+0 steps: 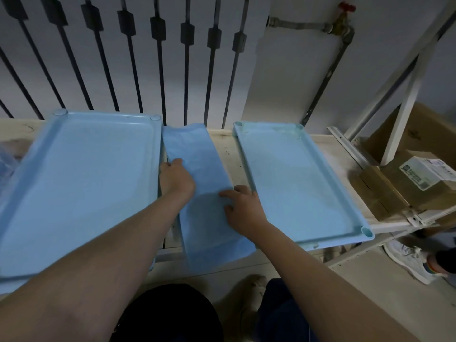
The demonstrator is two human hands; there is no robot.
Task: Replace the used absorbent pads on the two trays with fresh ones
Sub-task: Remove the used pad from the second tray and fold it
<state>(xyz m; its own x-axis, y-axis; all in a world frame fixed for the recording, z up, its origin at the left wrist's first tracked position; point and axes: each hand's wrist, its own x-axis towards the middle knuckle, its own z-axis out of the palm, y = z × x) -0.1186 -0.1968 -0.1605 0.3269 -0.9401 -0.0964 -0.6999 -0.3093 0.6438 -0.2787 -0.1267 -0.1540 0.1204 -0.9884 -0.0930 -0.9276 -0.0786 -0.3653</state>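
Two light blue trays lie on a pale wooden shelf: the left tray [74, 183] and the right tray [296, 183], both bare inside. Between them lies a folded blue absorbent pad [197, 154], its near end hanging over the shelf's front edge. My left hand [176, 177] rests on the pad's left edge with its fingers curled at that edge; whether it grips the pad is unclear. My right hand [243, 208] lies on the pad's right side with fingers spread flat.
Black railing bars [160, 70] stand behind the shelf. A pipe with a red-handled tap [343, 23] runs on the wall. Cardboard boxes [399, 183] sit on a white rack at right. Another person's white shoe [412, 262] is on the floor. Crumpled blue material [7, 166] lies far left.
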